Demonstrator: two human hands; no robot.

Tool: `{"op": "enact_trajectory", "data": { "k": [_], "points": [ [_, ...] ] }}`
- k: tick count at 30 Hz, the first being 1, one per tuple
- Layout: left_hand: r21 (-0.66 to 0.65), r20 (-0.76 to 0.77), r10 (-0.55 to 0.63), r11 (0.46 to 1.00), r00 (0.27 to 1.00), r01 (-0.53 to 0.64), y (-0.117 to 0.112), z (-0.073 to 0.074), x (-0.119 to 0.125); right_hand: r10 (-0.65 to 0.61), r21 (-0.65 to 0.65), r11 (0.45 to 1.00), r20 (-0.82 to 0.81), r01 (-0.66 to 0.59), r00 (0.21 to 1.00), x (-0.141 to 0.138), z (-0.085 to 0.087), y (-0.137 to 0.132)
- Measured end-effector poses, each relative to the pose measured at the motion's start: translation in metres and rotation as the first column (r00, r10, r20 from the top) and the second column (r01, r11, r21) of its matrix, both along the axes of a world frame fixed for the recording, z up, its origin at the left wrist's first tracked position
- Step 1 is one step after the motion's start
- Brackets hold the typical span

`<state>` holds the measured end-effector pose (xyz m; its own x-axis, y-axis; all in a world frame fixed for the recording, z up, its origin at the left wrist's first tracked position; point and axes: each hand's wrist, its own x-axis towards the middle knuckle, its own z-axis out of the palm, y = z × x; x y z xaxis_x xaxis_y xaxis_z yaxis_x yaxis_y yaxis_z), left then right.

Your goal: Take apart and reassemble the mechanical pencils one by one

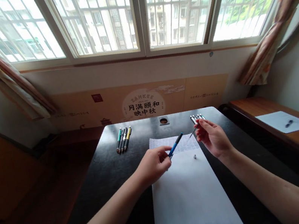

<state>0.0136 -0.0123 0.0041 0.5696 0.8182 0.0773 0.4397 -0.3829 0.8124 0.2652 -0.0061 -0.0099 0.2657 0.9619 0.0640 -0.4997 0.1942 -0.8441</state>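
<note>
Over the long sheet of white paper (191,196), my left hand (154,163) holds the blue pen barrel (175,144) with its dark end tilted up to the right. A thin pen refill (193,131) is pinched between the fingertips of my right hand (212,136), slanting down to the left towards the barrel but apart from it. On the paper below lies a small pen tip piece (194,157). Printed lines of small characters cover the paper's far end.
Several pens (123,139) lie side by side at the back left of the black table (102,188). More pens (193,118) lie at the back right, partly behind my right hand. A round hole (163,121) sits at the far edge. A wooden side table (274,104) on the right bears white paper (274,123) and dark small objects.
</note>
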Motion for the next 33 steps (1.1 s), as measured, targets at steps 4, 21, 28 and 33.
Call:
{"op": "enact_trajectory", "data": {
  "k": [4, 21, 28, 33],
  "points": [
    [-0.137, 0.077, 0.064, 0.989, 0.995, -0.053, 0.0, -0.004, 0.002, -0.061, 0.02, 0.998, -0.058, 0.062, 0.996, 0.006, 0.006, 0.002],
    [-0.1, 0.095, 0.015, 0.995, 0.995, -0.005, 0.0, -0.004, 0.002, -0.09, 0.084, 0.993, 0.034, 0.087, 0.995, 0.008, 0.005, 0.003],
    [-0.104, 0.095, 0.034, 0.994, 0.995, -0.024, 0.0, -0.004, 0.004, 0.029, 0.122, 0.991, 0.187, -0.053, 0.982, -0.002, -0.001, -0.004],
    [-0.077, 0.103, 0.027, 0.997, 0.994, -0.02, 0.0, -0.004, 0.003, 0.12, 0.118, 0.981, 0.268, -0.156, 0.956, -0.013, -0.007, -0.011]
  ]
}}
